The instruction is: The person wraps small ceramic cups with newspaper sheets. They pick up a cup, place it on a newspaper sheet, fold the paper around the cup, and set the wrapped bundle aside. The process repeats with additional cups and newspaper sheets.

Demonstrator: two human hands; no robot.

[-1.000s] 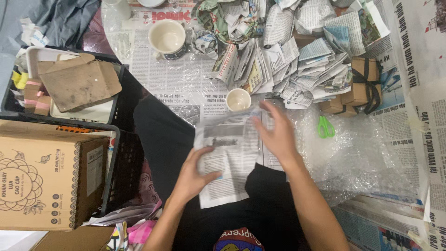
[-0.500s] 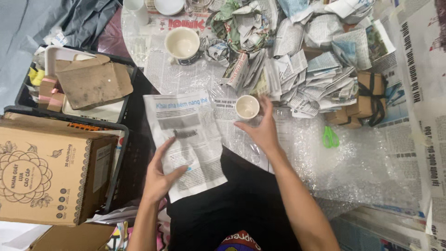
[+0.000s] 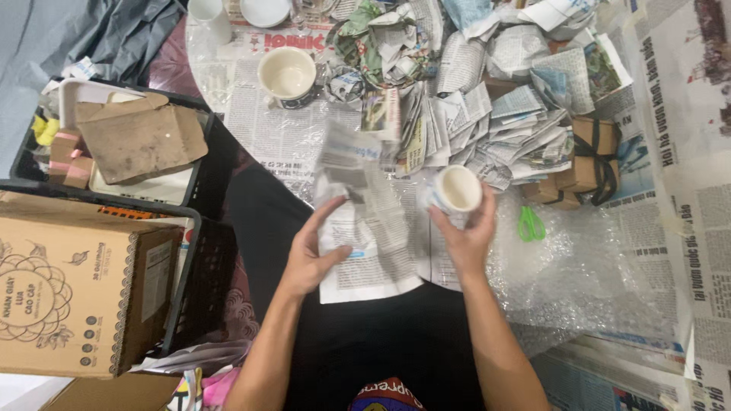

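My right hand (image 3: 467, 237) grips a small white cup (image 3: 458, 189), held upright just above my lap, its mouth facing the camera. My left hand (image 3: 314, 251) pinches the left side of a newspaper sheet (image 3: 366, 228) that lies over my lap and curls up at its far end. The cup sits at the sheet's right edge. A larger white cup (image 3: 286, 76) stands on newspaper further away, apart from both hands.
A heap of crumpled newspaper (image 3: 472, 84) fills the far side. Green scissors (image 3: 531, 224) lie on bubble wrap (image 3: 586, 266) to the right. A black crate (image 3: 194, 228) and a cardboard box (image 3: 72, 289) stand at left, and small brown tied boxes (image 3: 582, 164) at right.
My right hand has closed on the small cup and lifted it toward me. My left hand has taken hold of the newspaper sheet, which has shifted right and curled up at its far end.
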